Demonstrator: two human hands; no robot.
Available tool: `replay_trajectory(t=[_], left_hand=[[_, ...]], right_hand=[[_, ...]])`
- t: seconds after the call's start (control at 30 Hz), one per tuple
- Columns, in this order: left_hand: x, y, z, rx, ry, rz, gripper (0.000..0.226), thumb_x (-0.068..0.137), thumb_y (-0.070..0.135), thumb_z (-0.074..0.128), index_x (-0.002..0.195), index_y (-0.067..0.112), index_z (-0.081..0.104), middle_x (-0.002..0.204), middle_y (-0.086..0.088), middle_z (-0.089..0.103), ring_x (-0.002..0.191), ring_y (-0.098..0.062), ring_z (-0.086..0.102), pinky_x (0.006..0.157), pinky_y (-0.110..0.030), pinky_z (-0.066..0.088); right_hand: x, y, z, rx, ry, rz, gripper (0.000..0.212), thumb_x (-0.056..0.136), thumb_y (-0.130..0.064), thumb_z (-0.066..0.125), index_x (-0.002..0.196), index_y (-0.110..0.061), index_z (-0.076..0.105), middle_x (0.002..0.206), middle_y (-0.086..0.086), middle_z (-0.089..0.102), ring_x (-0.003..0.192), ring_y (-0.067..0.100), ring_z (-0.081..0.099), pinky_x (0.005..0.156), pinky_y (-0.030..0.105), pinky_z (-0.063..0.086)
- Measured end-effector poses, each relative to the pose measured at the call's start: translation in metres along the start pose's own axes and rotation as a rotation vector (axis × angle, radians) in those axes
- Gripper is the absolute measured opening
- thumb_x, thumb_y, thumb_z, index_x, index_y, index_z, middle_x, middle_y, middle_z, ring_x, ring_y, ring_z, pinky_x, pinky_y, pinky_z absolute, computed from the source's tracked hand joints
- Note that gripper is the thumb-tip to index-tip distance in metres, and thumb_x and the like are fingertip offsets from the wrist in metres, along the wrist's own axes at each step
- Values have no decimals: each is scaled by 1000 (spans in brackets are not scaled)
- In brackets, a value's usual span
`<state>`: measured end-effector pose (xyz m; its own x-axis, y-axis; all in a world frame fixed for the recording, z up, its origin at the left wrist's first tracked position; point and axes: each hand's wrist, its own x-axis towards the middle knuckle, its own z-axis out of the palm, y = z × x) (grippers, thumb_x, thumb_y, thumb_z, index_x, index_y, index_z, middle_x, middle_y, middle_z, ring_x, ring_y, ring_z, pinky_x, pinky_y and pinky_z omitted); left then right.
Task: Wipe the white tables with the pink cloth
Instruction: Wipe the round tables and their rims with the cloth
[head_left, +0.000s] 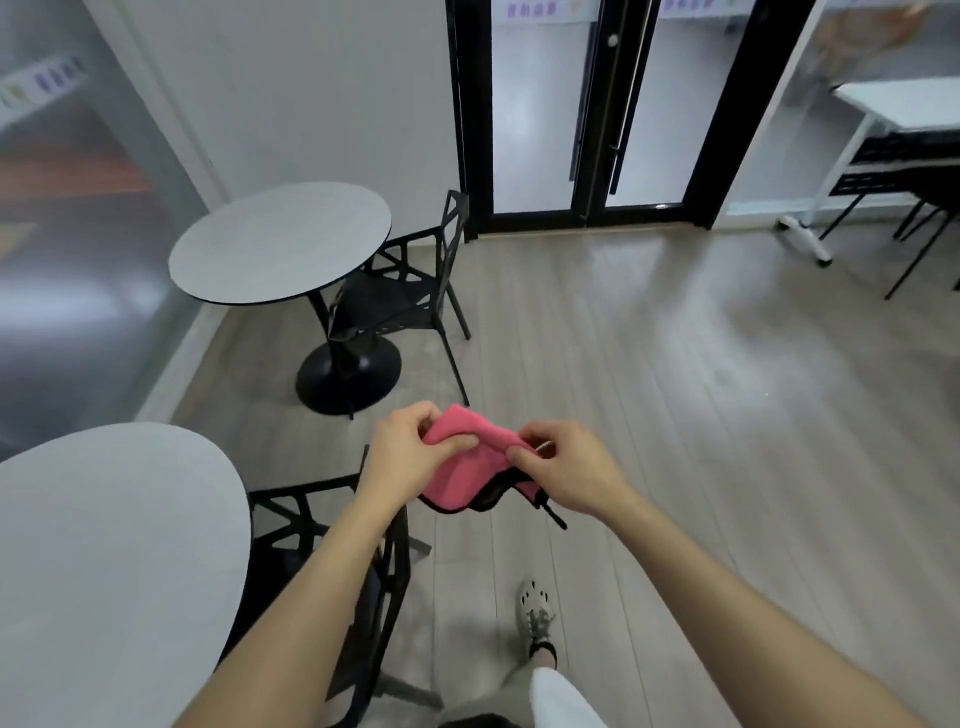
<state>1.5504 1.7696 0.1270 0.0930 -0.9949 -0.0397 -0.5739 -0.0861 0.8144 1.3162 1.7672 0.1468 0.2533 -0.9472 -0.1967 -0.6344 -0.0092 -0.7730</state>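
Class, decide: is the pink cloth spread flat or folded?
Folded loosely. The pink cloth hangs doubled in the air, its top pinched by the left hand and right hand.

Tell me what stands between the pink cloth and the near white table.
Only a black chair, at the right edge of the near white table, under the left forearm. The left hand and right hand hold the pink cloth in the air.

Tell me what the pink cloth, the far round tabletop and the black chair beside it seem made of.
The pink cloth: soft fuzzy fabric, likely microfibre; it drapes limply, dark stitched edge. The far round tabletop: smooth matt white board, perhaps laminate, thin dark rim. The black chair: rigid matt plastic or metal, open angular frame; cannot tell which.
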Motion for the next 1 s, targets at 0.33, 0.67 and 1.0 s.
replay_trajectory(t=[0.33, 0.67, 1.0], left_hand=[[190, 65, 27, 218, -336, 164, 21, 77, 18, 92, 88, 28, 77, 84, 11, 75, 81, -10, 70, 78, -37, 59], [322, 92, 1, 393, -342, 107, 18, 77, 32, 87, 85, 39, 71, 85, 13, 71, 74, -17, 71, 68, -50, 61], [421, 90, 1, 379, -133, 0, 21, 82, 27, 85, 85, 43, 72, 90, 20, 70, 90, -3, 65, 75, -23, 49]], right_hand=[[187, 27, -90, -304, -96, -169, 69, 100, -6, 57, 164, -28, 41, 175, -9, 30, 151, 10, 41, 117, 25, 35], [338, 13, -142, -391, -247, -190, 18, 93, -35, 74, 98, -18, 73, 88, -4, 71, 76, 14, 61, 58, 27, 43], [482, 14, -160, -415, -405, -336, 29, 90, -44, 82, 90, -31, 56, 85, -9, 64, 77, 12, 59, 66, 33, 49]])
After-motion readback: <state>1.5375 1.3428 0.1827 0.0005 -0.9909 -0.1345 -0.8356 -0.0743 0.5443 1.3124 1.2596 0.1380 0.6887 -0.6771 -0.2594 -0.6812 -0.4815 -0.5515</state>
